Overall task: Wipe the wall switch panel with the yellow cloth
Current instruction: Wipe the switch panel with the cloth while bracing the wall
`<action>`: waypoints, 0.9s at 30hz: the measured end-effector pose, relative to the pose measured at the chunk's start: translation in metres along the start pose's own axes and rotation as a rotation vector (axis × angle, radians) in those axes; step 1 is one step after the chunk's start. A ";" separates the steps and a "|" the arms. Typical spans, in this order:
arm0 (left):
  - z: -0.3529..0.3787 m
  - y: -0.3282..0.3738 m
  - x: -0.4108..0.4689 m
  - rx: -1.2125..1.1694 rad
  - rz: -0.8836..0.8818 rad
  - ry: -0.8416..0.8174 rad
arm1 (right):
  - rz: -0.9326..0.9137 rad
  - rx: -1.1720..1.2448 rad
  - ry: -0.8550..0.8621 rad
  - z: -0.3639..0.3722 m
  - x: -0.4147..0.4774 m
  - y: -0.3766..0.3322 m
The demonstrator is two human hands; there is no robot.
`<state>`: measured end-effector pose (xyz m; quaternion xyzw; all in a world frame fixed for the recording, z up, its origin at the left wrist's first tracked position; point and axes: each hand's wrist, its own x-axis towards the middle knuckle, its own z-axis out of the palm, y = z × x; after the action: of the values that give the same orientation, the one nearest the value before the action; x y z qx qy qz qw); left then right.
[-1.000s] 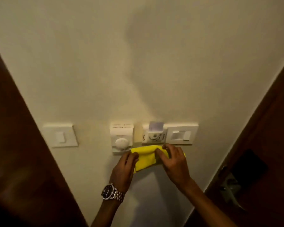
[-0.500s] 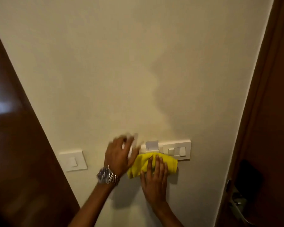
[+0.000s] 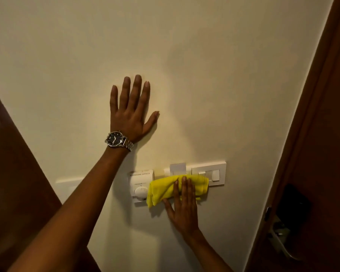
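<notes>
Left hand (image 3: 132, 112) risen, splayed on wall, right hand (image 3: 183, 205) pressing yellow cloth (image 3: 165, 188)

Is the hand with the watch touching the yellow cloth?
Apart. The head view shows the left hand flat on the bare wall, well above the yellow cloth pressed by the right hand.

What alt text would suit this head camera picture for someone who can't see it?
A right hand presses a yellow cloth flat against a white wall switch panel, while the left hand, with a wristwatch, rests open on the wall above.
</notes>
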<state>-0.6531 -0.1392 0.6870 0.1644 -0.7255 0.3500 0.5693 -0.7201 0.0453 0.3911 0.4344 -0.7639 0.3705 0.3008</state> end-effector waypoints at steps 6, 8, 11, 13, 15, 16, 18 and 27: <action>0.002 0.000 -0.002 -0.007 0.002 0.003 | -0.119 -0.053 0.072 0.018 -0.013 0.022; -0.001 0.001 0.000 0.001 0.001 0.016 | -0.169 -0.069 0.058 0.018 -0.018 0.030; 0.000 0.001 -0.002 -0.009 -0.005 0.039 | -0.178 -0.056 0.062 0.017 -0.006 0.028; 0.002 0.001 -0.001 0.005 0.001 0.046 | -0.199 -0.025 0.078 0.017 0.007 0.025; 0.001 0.000 -0.001 -0.002 -0.004 0.039 | -0.256 -0.035 0.098 0.017 0.010 0.033; 0.000 0.001 -0.002 -0.008 -0.007 0.034 | -0.307 -0.056 0.098 0.016 0.004 0.040; 0.000 0.001 -0.002 -0.001 -0.006 0.033 | -0.429 -0.127 0.079 0.017 -0.004 0.055; 0.001 0.001 -0.001 -0.003 -0.012 0.034 | -0.554 -0.036 0.054 0.012 0.011 0.069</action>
<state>-0.6544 -0.1394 0.6855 0.1619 -0.7154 0.3480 0.5839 -0.7879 0.0543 0.3725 0.6114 -0.6141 0.2719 0.4185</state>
